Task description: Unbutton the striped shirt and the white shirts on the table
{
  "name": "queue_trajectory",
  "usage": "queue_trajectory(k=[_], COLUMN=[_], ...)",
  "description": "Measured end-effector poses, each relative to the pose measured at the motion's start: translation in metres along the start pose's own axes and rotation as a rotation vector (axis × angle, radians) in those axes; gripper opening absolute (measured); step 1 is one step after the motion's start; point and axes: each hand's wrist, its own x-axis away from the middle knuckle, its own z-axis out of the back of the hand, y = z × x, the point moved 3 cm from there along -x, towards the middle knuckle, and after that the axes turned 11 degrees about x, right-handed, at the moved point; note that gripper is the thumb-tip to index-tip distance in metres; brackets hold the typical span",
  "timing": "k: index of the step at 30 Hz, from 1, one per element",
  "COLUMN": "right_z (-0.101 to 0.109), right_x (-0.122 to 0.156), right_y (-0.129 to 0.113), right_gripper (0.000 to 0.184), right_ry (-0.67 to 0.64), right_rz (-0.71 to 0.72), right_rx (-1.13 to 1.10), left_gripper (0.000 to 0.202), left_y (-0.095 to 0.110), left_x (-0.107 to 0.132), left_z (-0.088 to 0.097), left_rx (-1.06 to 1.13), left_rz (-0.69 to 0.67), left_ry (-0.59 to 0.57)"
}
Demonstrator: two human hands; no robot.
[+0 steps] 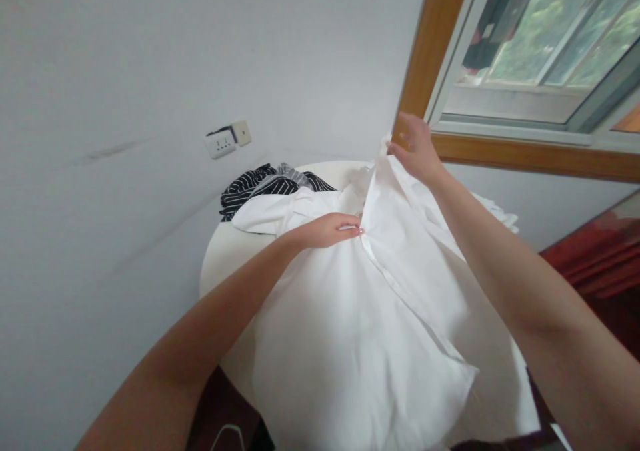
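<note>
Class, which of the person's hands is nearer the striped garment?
Left. The left hand rests on the white shirt just below the striped garment; the right hand grips fabric farther right.

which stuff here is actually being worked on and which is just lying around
In hand:
- white shirt, spread over the round table
- left hand, pressing flat on it
- right hand, lifting its upper edge

Lying about:
- striped garment, at the table's far side
- wall socket
- window

One head-worn camera looks forward and down, tilted, close over a round table; the wall fills the far left, a window the far right.
</note>
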Motion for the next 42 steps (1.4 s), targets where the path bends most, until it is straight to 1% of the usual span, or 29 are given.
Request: queue_trajectory(k=[1,2,3,4,5,6,7,8,10,13,17,22,26,29,34,38,42], right_z=[-0.001,-0.004,-0.008,-0.011,-0.013,-0.015,-0.016,-0.018,-0.02,-0.02,-0.019,-0.02,-0.022,-0.024,-0.023,-0.021,-0.02], right_x=[0.023,0.048,0.075,0.102,0.126,0.148,0.166,0.18,0.199,0.207,0.207,0.207,0.208,0.208,0.21,0.212,0.213], right_y=[-0.01,-0.021,-0.032,-0.04,-0.047,-0.053,-0.057,-0.06,-0.06,-0.055,-0.052,-0.053,-0.05,-0.045,-0.041,-0.041,-0.039], right_gripper=[0.034,0.029,0.024,0.024,0.023,0.025,0.027,0.029,0.031,0.034,0.032,0.024,0.015,0.012,0.011,0.011,0.01], right_ry=[-0.105,-0.235,-0.416,-0.547,-0.605,-0.647,-0.655,-0.667,-0.669,-0.677,-0.679,-0.683,-0.667,-0.613,-0.503,-0.446,-0.414], right_rz=[-0.053,-0.088,-0.108,-0.139,-0.167,-0.156,-0.121,-0.084,-0.039,-0.012,-0.005,-0.013,-0.008,-0.018,-0.075,-0.064,-0.06], right_rx=[0.006,0.043,0.091,0.133,0.197,0.286,0.367,0.433,0.523,0.539,0.52,0.542,0.569,0.563,0.512,0.481,0.465], left_gripper=[0.038,0.039,0.039,0.04,0.041,0.042,0.043,0.044,0.043,0.041,0.039,0.041,0.043,0.045,0.045,0.042,0.039], left_y=[-0.014,-0.028,-0.039,-0.049,-0.056,-0.061,-0.065,-0.066,-0.067,-0.066,-0.068,-0.068,-0.066,-0.067,-0.067,-0.065,-0.063], left_x=[-0.001,-0.001,0.0,0.001,0.002,0.003,0.004,0.004,0.004,0.003,0.002,0.004,0.005,0.008,0.015,0.016,0.013], left_z=[0.0,-0.002,-0.005,-0.007,-0.01,-0.012,-0.013,-0.013,-0.012,-0.011,-0.012,-0.015,-0.013,-0.007,0.003,0.004,0.001], left_rx=[0.037,0.067,0.092,0.113,0.132,0.15,0.166,0.18,0.197,0.203,0.19,0.108,0.079,0.079,-0.011,-0.021,-0.048], left_rz=[0.028,0.057,0.079,0.098,0.11,0.118,0.123,0.127,0.129,0.136,0.159,0.156,0.121,0.124,0.179,0.179,0.158], left_ry=[0.002,0.013,0.028,0.042,0.054,0.063,0.071,0.077,0.102,0.137,0.153,0.202,0.193,0.17,0.127,0.118,0.11])
